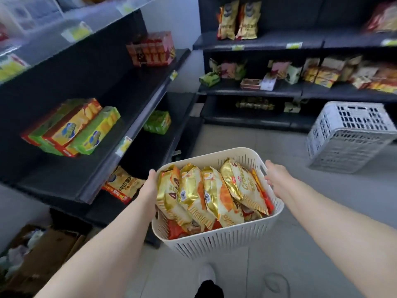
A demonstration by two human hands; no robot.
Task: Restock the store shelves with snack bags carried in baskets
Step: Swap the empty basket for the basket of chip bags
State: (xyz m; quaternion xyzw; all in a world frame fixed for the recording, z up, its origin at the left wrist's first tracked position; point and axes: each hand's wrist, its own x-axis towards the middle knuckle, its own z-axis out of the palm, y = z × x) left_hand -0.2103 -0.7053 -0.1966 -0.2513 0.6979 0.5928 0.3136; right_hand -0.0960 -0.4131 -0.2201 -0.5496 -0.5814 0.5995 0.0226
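Seemingly "Croiss…" on one gold snack bag (pixel 243 187)

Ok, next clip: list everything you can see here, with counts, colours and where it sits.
basket: one, cream, carried at centre
snack bags: at least four, gold and orange, upright in the basket
crate: one, light grey, floor, right
biscuit boxes: several, green and red, left shelf, middle tier
carton packs: several, red, left shelf, upper tier
gold bags: two, back shelf, top tier
cardboard box: one, brown, floor, bottom left
left hand: bare, grips basket's left rim
right hand: bare, grips basket's right rim
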